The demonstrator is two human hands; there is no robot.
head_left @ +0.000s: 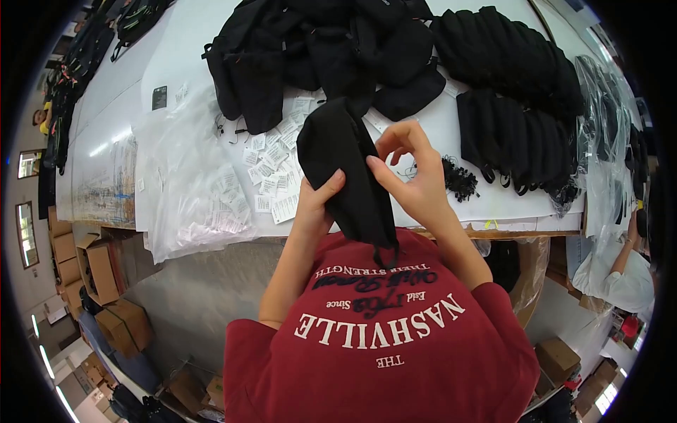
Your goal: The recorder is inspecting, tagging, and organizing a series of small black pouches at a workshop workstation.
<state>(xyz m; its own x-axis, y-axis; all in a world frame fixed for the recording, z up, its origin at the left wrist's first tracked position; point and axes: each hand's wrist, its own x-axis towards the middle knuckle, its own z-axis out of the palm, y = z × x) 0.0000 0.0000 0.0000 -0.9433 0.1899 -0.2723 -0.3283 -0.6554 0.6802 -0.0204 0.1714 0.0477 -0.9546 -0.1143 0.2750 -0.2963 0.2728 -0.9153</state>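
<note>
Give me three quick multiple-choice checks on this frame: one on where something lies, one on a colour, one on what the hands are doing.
1. Where do the small white paper tags lie?
A. On the floor
B. On the white table, left of the held pouch
C. Inside a cardboard box

2. What colour is the held fabric pouch?
A. Black
B. Red
C. White

3. What state are the hands in?
A. Both resting flat on the table
B. One hand idle
C. Both gripping the pouch

Answers: 1 B, the paper tags are scattered on the table. 2 A, the pouch is black. 3 C, the left hand and right hand both clasp it.
</note>
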